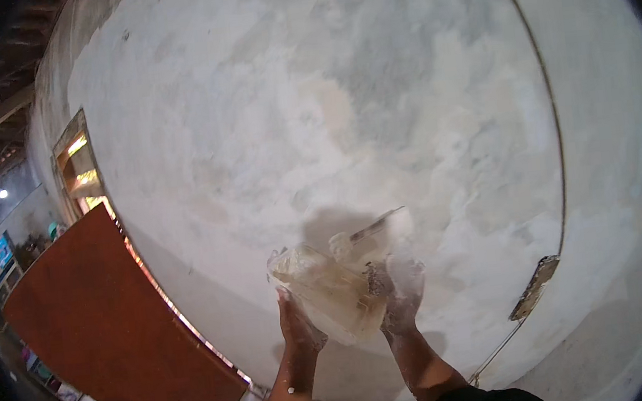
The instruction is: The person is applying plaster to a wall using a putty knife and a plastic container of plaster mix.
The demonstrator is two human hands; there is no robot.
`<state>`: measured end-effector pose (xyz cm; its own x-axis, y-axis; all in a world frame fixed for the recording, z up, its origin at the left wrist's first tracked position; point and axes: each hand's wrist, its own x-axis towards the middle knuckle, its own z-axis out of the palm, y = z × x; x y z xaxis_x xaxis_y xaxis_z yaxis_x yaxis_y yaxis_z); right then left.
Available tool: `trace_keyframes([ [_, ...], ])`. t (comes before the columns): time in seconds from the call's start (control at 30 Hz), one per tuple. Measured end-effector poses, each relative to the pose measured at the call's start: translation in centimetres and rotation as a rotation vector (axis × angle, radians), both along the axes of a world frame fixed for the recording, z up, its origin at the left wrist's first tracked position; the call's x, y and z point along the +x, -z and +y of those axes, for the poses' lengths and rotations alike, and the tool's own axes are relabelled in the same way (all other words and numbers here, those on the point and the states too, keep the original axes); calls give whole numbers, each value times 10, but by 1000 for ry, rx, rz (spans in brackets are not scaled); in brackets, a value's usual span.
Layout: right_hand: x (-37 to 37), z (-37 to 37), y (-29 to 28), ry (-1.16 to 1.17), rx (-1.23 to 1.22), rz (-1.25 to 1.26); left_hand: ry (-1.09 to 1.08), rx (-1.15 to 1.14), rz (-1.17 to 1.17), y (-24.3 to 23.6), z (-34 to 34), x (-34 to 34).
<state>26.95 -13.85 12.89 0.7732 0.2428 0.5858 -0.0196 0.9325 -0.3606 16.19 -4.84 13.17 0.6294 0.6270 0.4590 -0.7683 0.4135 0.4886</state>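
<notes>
My left hand [298, 322] is closed on the left side of a pale, translucent plastic container [326, 289], smeared with whitish paste and tilted in front of the wall. Beside its right edge, my right hand [403, 293] is coated in white paste, its fingers blurred. It grips a broad, flat scraper [382, 232] with a straight dark edge, raised above the container's far right side. The scraper's handle is mostly hidden by my fingers and the blur. Ahead is a patchy white-and-grey plastered wall [252, 130]; whether the scraper touches it I cannot tell.
A reddish-brown door panel [117, 328] stands at the left, near a small framed wall opening [80, 166]. On the right, a cable [552, 116] runs down the wall to a narrow paste-spattered box [534, 288]. Shelves with items [0, 281] stand at far left.
</notes>
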Motion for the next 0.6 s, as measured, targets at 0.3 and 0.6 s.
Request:
trace_keyframes([
  [0.3,53,-59,-97,77,365,-296,124,380,-48,-78,1,20],
  [0.6,51,-82,-285,1917,-109,-824,-113,527,49,-168,15,-17],
])
